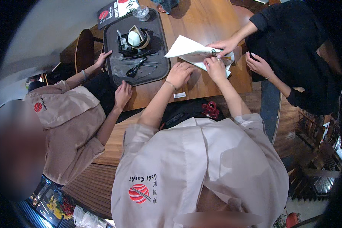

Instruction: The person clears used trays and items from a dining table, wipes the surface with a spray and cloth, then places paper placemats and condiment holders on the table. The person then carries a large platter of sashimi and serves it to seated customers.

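Co-worker at far left, one of two on my feed, beige shirt, one hand on the left rim of a single dark tray, the other hand just beside its near edge. On that tray I count one dark bowl with one pale round thing in it, one black spoon, and a few thin sticks whose number I can't settle. One clear dish sits at the far edge.

Sliding right now: one folded white sheet on the wooden table, between tray and second co-worker, one white label near the table's edge, one red clip below. And here's the wearer's left hand, forearm slanting up, back of the hand up, fingers bent at the sheet's near-left side; gripping or merely resting, I can't tell. The right hand, well clear of the left, leans in with fingertips down at the sheet; whether they pinch it, I can't tell. Just beyond, the black-sleeved co-worker's hand covers part of the sheet, blocking my look, while their other hand hangs by the table's right edge
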The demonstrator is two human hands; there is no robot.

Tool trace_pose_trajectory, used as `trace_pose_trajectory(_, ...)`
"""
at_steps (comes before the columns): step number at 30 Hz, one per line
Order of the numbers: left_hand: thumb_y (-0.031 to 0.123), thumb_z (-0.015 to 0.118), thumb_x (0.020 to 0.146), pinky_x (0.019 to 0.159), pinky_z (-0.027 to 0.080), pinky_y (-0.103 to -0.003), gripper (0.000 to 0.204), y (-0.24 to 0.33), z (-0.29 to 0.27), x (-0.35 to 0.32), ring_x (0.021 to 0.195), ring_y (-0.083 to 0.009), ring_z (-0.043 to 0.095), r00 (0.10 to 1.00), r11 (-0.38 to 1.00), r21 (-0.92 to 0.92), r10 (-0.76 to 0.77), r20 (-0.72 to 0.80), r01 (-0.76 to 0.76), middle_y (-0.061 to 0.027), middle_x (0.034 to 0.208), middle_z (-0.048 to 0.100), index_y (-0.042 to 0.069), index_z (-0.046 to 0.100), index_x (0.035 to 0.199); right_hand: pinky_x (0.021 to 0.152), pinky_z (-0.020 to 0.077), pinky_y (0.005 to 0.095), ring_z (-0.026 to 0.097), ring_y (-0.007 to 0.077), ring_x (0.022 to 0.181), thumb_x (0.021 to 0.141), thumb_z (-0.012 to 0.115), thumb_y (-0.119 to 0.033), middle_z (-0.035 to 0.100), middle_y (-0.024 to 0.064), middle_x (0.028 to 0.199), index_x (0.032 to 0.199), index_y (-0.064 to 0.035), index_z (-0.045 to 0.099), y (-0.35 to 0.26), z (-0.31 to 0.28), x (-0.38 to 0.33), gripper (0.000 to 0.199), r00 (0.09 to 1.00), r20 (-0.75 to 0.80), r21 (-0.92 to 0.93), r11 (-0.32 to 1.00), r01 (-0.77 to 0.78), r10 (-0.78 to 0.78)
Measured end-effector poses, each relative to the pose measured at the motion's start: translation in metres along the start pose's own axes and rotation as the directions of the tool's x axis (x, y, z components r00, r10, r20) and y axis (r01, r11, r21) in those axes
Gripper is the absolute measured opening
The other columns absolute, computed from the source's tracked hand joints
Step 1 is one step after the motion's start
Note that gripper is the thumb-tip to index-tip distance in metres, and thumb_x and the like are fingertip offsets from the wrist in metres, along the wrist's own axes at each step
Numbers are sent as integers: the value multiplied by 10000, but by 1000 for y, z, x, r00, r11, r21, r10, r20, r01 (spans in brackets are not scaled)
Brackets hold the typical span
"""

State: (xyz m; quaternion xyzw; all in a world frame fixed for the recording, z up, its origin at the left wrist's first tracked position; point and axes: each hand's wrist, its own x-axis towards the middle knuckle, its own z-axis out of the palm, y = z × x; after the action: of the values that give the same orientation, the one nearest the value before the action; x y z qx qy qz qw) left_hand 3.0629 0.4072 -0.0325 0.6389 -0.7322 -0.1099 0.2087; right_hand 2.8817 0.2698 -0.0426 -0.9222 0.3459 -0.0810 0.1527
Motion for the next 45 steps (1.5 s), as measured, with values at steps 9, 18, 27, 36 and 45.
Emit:
trace_pose_trajectory(9, 223, 608, 823, 999, 383, -432, 451, 11, 20, 21, 1168, -219, 557, 972, 979, 166, -148, 185, 117, -53, 1234, 609, 150, 583, 1267, 978, 413, 446, 517, 323, 1136, 734, 761, -161, 554, 105, 1163, 1173, -124, 581, -30, -63, -30, 476, 892, -416, 141, 956, 257, -179)
trace_pose_trajectory(18, 311, 548, 861, 1099, 280, -472, 544, 3, 40, 39, 1284, -235, 490, 952, 931, 357, -178, 249, 81, -90, 1372, 541, 111, 508, 1365, 1034, 418, 481, 410, 369, 1321, 706, 772, -176, 399, 173, 1450, 1419, -87, 370, -18, -53, 35, 824, 951, 108, 224, 939, 260, -289)
trace_pose_trajectory(27, 219, 651, 841, 987, 439, -418, 431, 21, 1, -30, 1166, -290, 560, 939, 945, -99, -289, 187, 311, -119, 1277, 597, 100, 592, 1251, 1085, 355, 503, 380, 383, 1350, 593, 895, -279, 360, 251, 1451, 1480, -63, 227, 1, 3, 36, 1130, 946, 312, -64, 995, -75, 91)
trace_pose_trajectory(36, 147, 643, 877, 844, 540, -350, 262, 33, -19, -133, 955, -268, 686, 722, 605, -456, -679, 133, 653, -146, 1059, 700, 30, 682, 1108, 935, 492, 446, 600, 381, 1083, 681, 804, -153, 611, 226, 1154, 1326, -32, 411, 7, 2, 52, 765, 947, 287, 45, 985, -167, 147)
trace_pose_trajectory(45, 209, 635, 922, 856, 532, -306, 284, 31, -48, -114, 943, -195, 686, 672, 442, -664, -730, 125, 603, -144, 1052, 708, 3, 684, 1110, 857, 509, 471, 630, 394, 1018, 709, 750, -144, 660, 215, 1073, 1151, -51, 573, -31, -40, 52, 485, 957, 275, 160, 976, -145, 97)
